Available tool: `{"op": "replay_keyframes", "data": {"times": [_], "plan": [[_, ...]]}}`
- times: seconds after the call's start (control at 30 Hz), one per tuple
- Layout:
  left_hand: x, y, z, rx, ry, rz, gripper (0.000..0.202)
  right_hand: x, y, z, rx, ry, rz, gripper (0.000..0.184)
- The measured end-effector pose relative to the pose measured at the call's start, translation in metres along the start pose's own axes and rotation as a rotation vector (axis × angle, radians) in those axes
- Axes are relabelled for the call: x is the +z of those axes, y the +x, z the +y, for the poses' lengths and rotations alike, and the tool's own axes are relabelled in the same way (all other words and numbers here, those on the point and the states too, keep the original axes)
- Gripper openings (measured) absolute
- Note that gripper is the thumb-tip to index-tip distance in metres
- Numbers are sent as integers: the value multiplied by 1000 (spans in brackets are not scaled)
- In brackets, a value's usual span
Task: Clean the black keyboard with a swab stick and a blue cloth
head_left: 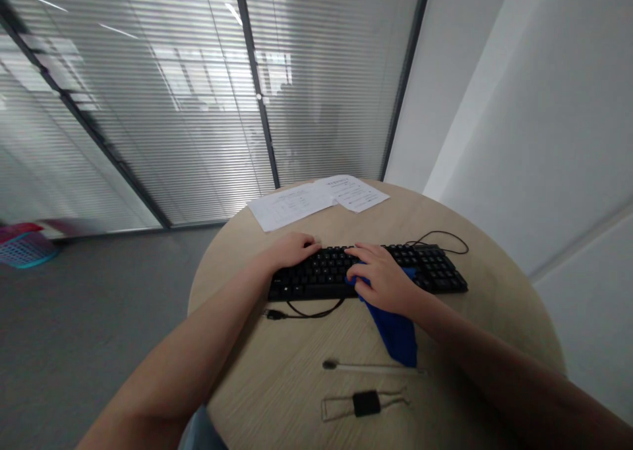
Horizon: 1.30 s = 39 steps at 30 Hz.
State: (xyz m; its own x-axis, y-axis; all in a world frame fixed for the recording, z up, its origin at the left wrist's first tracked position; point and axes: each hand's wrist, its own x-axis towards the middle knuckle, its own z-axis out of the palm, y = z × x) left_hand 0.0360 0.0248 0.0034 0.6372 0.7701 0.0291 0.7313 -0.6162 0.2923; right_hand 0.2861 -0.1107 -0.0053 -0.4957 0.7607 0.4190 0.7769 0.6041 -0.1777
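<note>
A black keyboard [316, 270] lies across the round table. My left hand [293, 249] grips its far left edge, the fingertips partly out of sight. Over the middle of the keys, my right hand [380, 277] presses down on a blue cloth [395, 334], fingers bent around it. One end of the cloth hangs past the keyboard's near edge onto the tabletop. Closer to me lie a thin pale stick with a dark brush-like tip [368, 368] and a wire keycap puller with a black middle [366, 403].
Printed paper sheets [297, 204] lie at the table's [291, 384] far edge. A black cable with its plug [275, 315] lies before the keyboard; another cable loop [457, 242] is behind it. Blinds-covered glass stands beyond, a white wall at right, a basket [27, 249] on the floor far left.
</note>
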Motion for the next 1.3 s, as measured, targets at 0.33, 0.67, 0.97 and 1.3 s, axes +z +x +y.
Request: {"op": "replay_keyframes", "data": {"times": [0.33, 0.67, 0.97, 1.3], "plan": [[-5, -4, 1, -24, -27, -35, 45, -1, 1, 0, -2, 25, -19, 20], [-6, -5, -1, -40, -65, -36, 43, -6, 4, -3, -6, 39, -115, 22], [-7, -5, 1, -52, -50, -38, 45, -5, 1, -2, -16, 27, -82, 26], [-5, -4, 0, -50, -46, -49, 48, -1, -2, 0, -37, -3, -44, 21]]}}
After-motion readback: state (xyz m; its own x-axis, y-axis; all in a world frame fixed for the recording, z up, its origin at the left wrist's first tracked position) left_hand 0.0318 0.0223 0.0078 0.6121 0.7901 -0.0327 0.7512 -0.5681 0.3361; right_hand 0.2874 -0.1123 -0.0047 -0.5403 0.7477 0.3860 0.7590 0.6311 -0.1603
